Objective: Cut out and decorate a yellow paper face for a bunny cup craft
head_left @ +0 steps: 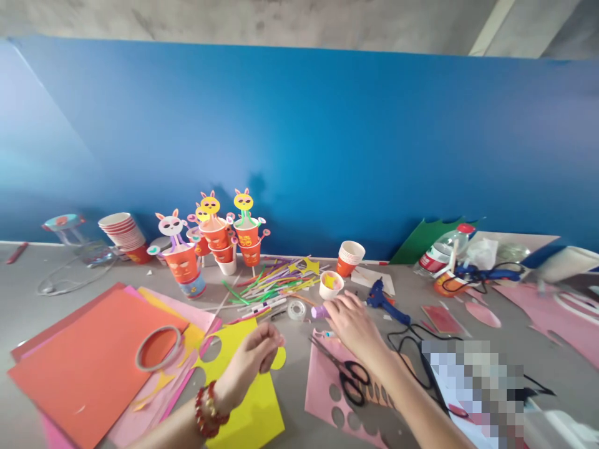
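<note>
Reaching across a crowded table, a small white cup [330, 294] just past my right fingertips.
If I push my right hand [349, 317] forward carelessly, my knuckles could tip that cup and spill its yellow cut-outs; a drop of the forearm could nudge the black-handled scissors [345, 366] lying beside it. My right palm faces down, fingers bent at the purple tube [319, 312] near the table's middle — whether they grip it or only touch it, I cannot tell. My left hand [259, 349] hangs above the yellow sheet [262, 408], fingers curled narrow; I cannot tell if it pinches anything.
</note>
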Motion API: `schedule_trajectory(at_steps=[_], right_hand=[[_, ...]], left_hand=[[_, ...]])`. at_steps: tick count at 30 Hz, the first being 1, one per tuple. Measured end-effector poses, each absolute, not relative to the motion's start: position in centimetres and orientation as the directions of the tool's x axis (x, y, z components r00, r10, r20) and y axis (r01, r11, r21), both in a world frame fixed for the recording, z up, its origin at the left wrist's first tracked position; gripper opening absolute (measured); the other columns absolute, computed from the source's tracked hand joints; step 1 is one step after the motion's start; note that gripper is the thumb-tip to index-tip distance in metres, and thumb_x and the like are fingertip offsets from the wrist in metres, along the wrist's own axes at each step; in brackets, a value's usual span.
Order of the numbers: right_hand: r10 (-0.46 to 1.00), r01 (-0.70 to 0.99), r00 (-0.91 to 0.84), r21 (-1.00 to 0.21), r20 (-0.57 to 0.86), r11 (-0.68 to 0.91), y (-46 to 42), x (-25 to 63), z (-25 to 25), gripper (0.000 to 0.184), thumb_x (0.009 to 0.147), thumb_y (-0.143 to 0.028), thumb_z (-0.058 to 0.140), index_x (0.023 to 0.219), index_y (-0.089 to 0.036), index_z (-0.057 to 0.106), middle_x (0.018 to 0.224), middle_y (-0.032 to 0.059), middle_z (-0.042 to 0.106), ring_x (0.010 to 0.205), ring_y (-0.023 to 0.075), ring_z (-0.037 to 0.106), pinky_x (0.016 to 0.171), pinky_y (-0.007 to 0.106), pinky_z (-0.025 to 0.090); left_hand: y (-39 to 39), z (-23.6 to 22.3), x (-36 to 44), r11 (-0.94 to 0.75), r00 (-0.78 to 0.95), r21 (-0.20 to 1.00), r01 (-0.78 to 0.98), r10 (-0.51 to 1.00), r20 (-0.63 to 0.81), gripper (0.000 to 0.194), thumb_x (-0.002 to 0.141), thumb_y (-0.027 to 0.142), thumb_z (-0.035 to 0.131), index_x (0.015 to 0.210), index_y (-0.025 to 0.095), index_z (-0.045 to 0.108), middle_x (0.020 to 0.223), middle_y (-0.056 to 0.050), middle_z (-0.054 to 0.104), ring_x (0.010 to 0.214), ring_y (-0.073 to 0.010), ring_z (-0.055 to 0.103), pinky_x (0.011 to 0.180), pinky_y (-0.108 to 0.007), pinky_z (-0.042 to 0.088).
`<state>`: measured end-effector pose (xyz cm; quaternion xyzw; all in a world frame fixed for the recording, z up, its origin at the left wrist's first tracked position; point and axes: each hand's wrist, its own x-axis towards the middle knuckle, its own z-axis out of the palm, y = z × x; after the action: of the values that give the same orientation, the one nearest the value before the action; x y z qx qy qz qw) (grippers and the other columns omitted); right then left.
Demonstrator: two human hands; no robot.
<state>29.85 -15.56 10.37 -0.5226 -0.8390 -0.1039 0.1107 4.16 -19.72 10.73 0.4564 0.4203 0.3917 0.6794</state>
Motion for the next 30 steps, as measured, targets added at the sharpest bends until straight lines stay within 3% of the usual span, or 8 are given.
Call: schedule_trajectory(at_steps=[5,10,13,16,21,25,27,30], right_hand=[[0.921,0.633,-0.366,-0.691,0.130,0.349,-19.1,27.6,13.1,0.014,0.098,-0.036,0.049,0.107,-0.027,0.056,0.089,0.0025,0.067,0.075,0.0208,0.063,0.065,0.030,0.047],[0.943,0.224,-0.330,-0.974,-0.040,0.036,-21.5,24.9,12.5,0.027,0.098,-0.050,0.048,0.091,-0.024,0.052,0.069,-0.0049,0.052,0.049,0.0094,0.046,0.044,0.021,0.036],[0.937,0.049,-0.321,-0.990,-0.138,-0.129,-22.0,23.9,11.7,0.038,0.094,-0.061,0.047,0.090,-0.023,0.046,0.071,-0.0059,0.053,0.040,0.0052,0.038,0.034,0.018,0.025],[0.931,0.046,-0.328,-0.987,-0.157,-0.151,-22.2,23.3,11.0,0.037,0.096,-0.061,0.043,0.089,-0.024,0.044,0.068,-0.0064,0.054,0.036,0.0048,0.037,0.032,0.018,0.022],[0.979,0.423,-0.151,-0.886,0.139,0.191,-21.7,22.3,9.6,0.030,0.100,-0.051,0.041,0.097,-0.024,0.054,0.075,0.0039,0.066,0.061,0.0186,0.062,0.055,0.028,0.049],[0.947,0.733,-0.078,-0.625,0.313,0.267,-21.8,21.9,8.7,0.037,0.098,-0.045,0.043,0.118,-0.018,0.060,0.081,0.0152,0.074,0.066,0.0262,0.069,0.056,0.032,0.050],[0.938,0.773,-0.066,-0.576,0.340,0.263,-22.4,22.3,8.7,0.036,0.097,-0.044,0.047,0.118,-0.019,0.062,0.083,0.0153,0.075,0.063,0.0253,0.069,0.055,0.031,0.049],[0.944,0.694,-0.057,-0.666,0.324,0.271,-23.3,23.8,8.9,0.031,0.095,-0.046,0.051,0.113,-0.023,0.062,0.091,0.0128,0.075,0.071,0.0261,0.071,0.060,0.032,0.052]], left_hand=[[-16.3,13.1,7.1,-0.142,0.165,0.986,-0.084,0.974,0.154,0.029,0.085,0.044,0.065,0.075,0.019,0.055,0.065,0.003,0.046,0.059,-0.0114,0.038,0.056,-0.024,0.029],[-15.6,12.9,9.8,-0.151,0.189,0.981,-0.120,0.967,0.172,0.024,0.086,0.040,0.061,0.075,0.019,0.055,0.069,0.002,0.050,0.063,-0.0131,0.042,0.059,-0.024,0.034],[-16.2,12.3,10.4,-0.116,0.222,0.983,-0.140,0.964,0.145,0.025,0.085,0.038,0.058,0.071,0.019,0.051,0.066,0.003,0.047,0.059,-0.0122,0.040,0.057,-0.024,0.033],[-16.3,11.6,10.4,-0.126,0.204,0.984,-0.123,0.968,0.149,0.025,0.085,0.038,0.059,0.070,0.019,0.051,0.066,0.002,0.048,0.059,-0.0124,0.041,0.057,-0.024,0.034],[-15.2,10.7,10.5,-0.174,0.122,0.983,-0.060,0.976,0.180,0.022,0.083,0.039,0.065,0.075,0.020,0.057,0.065,0.002,0.052,0.058,-0.0132,0.044,0.056,-0.025,0.033],[-12.6,10.5,9.6,-0.157,0.030,0.986,-0.064,0.987,0.159,0.024,0.080,0.041,0.068,0.075,0.021,0.056,0.060,0.004,0.051,0.054,-0.0119,0.044,0.054,-0.024,0.033],[-10.7,10.8,8.1,-0.127,-0.049,0.988,-0.087,0.991,0.123,0.027,0.081,0.045,0.065,0.075,0.022,0.053,0.056,0.006,0.046,0.048,-0.0100,0.039,0.049,-0.022,0.030],[-8.8,11.2,5.5,-0.062,-0.112,0.990,-0.125,0.993,0.048,0.032,0.081,0.050,0.060,0.073,0.022,0.047,0.052,0.009,0.040,0.041,-0.0069,0.028,0.042,-0.020,0.022]])
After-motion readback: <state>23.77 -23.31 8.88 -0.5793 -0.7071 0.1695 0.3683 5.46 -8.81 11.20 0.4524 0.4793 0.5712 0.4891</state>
